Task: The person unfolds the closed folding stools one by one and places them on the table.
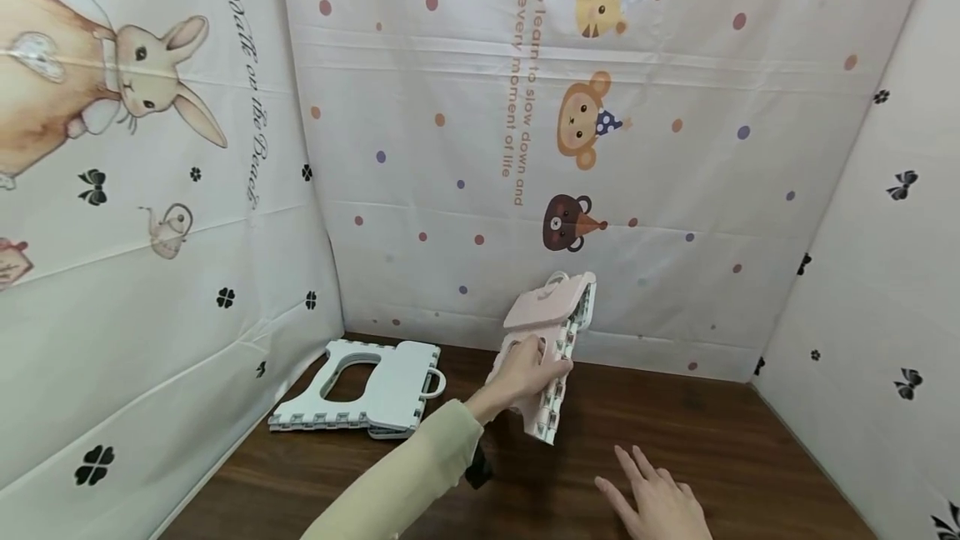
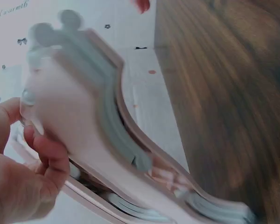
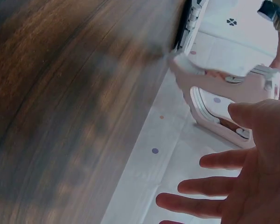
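My left hand (image 1: 525, 373) grips a pink folding step stool (image 1: 543, 307), mostly folded flat and tilted up above the table near the back wall. Seen from the left wrist, curled fingers (image 2: 53, 158) hold the edge of the pink panel, which is blurred there. My right hand (image 1: 663, 505) hovers to the right and nearer, its fingers spread and holding nothing. The right wrist view has its palm and straight fingers (image 3: 196, 203) apart from the stool. To the left, a pale blue-white folding stool (image 1: 393, 390) lies folded flat on the table, its loop handle pointing right.
A dark brown wooden table (image 1: 690, 423) carries everything. White printed cloth walls (image 1: 420, 273) enclose it at the back, left and right. A small black object (image 1: 478, 470) shows beside the left sleeve.
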The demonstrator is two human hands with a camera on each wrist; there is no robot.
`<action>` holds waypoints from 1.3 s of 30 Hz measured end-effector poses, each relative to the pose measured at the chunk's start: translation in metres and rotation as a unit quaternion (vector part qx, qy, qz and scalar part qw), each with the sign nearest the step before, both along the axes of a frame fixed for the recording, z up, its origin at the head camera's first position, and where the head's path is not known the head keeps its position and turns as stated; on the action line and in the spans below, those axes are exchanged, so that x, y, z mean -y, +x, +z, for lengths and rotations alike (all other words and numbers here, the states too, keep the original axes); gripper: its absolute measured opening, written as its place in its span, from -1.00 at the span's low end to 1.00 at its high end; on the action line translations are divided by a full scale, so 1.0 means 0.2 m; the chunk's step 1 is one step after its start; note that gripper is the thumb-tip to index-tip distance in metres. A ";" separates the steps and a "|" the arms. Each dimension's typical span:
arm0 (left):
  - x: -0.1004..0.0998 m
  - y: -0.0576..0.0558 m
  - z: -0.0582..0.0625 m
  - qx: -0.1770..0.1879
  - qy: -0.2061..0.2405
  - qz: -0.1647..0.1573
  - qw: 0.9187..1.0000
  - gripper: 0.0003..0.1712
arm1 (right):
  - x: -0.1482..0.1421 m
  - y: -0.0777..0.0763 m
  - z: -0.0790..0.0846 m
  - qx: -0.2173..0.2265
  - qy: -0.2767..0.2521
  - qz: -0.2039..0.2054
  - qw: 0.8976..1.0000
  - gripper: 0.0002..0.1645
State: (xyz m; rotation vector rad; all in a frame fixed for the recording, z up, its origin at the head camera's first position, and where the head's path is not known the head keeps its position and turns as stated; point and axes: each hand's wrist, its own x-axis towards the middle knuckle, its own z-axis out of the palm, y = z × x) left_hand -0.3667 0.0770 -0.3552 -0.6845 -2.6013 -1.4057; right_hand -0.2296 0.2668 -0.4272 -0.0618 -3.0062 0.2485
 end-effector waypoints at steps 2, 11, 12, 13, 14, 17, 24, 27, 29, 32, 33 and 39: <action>0.01 0.01 -0.02 0.004 0.018 -0.039 0.999 -0.58 | -0.02 0.00 0.00 -0.006 0.002 -0.002 1.000 -0.03; -0.05 0.04 -0.13 -0.013 0.059 -0.121 0.991 -0.44 | -0.09 -0.03 0.01 -0.019 0.009 -0.009 1.000 0.01; -0.06 0.04 -0.14 -0.016 0.059 -0.125 0.990 -0.43 | -0.10 -0.03 0.01 -0.016 0.010 -0.012 1.000 0.01; -0.08 0.05 -0.15 -0.017 0.060 -0.130 0.990 -0.43 | -0.11 -0.03 0.01 -0.012 0.012 -0.014 1.000 0.01; -0.09 0.05 -0.16 -0.020 0.059 -0.135 0.989 -0.44 | -0.12 -0.03 0.01 -0.008 0.013 -0.015 1.000 0.02; -0.13 0.06 -0.19 -0.028 0.054 -0.146 0.987 -0.45 | -0.15 -0.04 0.01 0.000 0.016 -0.020 1.000 0.03; -0.25 0.08 -0.24 -0.060 0.042 -0.173 0.982 -0.44 | -0.19 -0.04 0.01 0.001 0.011 -0.029 1.000 0.03; -0.30 0.08 -0.26 -0.079 0.034 -0.178 0.980 -0.45 | -0.21 -0.04 0.01 0.003 0.006 -0.034 0.999 0.04; -0.33 0.09 -0.27 -0.089 0.030 -0.177 0.980 -0.46 | -0.22 -0.04 0.01 0.003 0.005 -0.037 0.999 0.05; -0.38 0.11 -0.28 -0.094 0.031 -0.176 0.979 -0.48 | -0.24 -0.05 0.03 0.004 -0.003 -0.039 0.999 0.01; -0.40 0.11 -0.28 -0.091 0.034 -0.175 0.980 -0.49 | -0.25 -0.05 0.03 0.005 -0.003 -0.038 0.999 -0.01; -0.48 0.14 -0.29 -0.090 0.041 -0.166 0.981 -0.51 | -0.28 -0.05 0.04 0.009 -0.002 -0.034 0.999 -0.14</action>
